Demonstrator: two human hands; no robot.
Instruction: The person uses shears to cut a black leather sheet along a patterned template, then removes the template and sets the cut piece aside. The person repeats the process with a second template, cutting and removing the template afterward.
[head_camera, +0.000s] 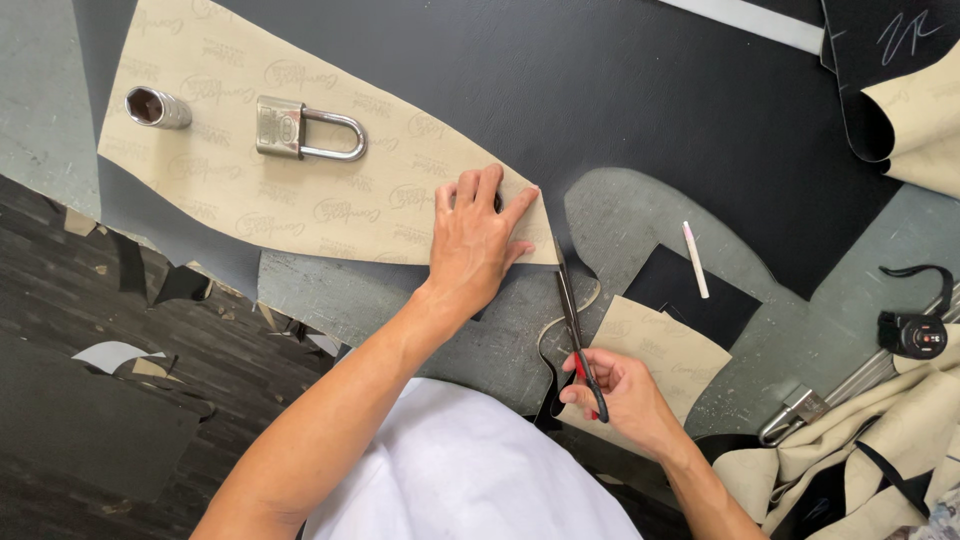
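Two hands: your right hand (620, 395) grips scissors (575, 325), blades pointing away toward the beige pattern (300, 190) edge; left hand (478, 240) fingers lie spread flat on it, just beyond the tips.

Left hand (478, 240) flat on beige paper pattern (300, 160), pinning its right end to the black sheet (650, 90). Right hand (615, 395) grips scissors (575, 320), blades pointing up along the pattern's edge. Padlock (300, 130) and steel socket (155, 107) lie on the pattern. White chalk pencil (695, 260) lies on the grey tabletop (620, 215).

Head camera looks steeply down, close over worktable (640, 215).
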